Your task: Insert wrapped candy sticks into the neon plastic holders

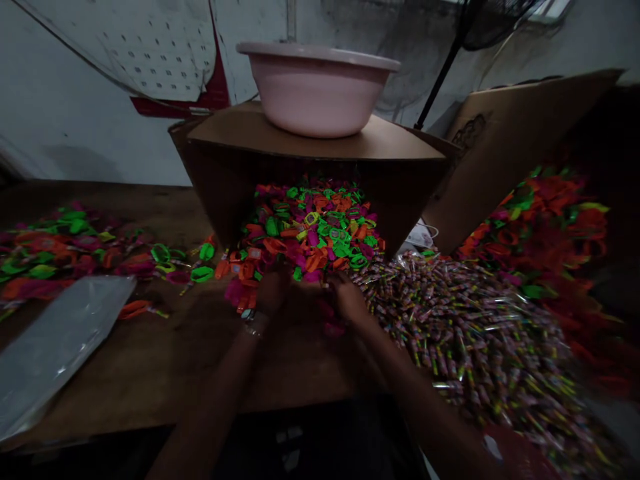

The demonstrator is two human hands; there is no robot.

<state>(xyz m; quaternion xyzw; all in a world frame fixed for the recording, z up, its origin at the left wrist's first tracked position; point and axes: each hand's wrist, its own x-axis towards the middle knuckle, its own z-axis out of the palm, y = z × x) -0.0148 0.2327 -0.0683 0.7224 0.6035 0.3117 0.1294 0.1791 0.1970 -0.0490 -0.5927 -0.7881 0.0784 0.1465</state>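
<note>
A heap of bright plastic toy watches [330, 227], in green, orange, magenta and yellow, spills from the open side of a cardboard box [210, 180]. At the heap's front left edge is my left hand [274, 287], wearing a wristwatch; its fingers are too dark to make out. My right hand [347, 297] is at the front right edge, fingers curled inward and pressed together. Whatever lies between those fingers is hidden. Beside my right forearm spreads a large pile of small wrapped candy tubes [465, 320].
A pink basin [320, 90] stands on the box top. More toy watches [65, 240] lie at the left, near a clear plastic bag [65, 347] on the wooden table [180, 373]. Another cardboard box [500, 140] and a blurred heap of toy watches [545, 227] are at the right.
</note>
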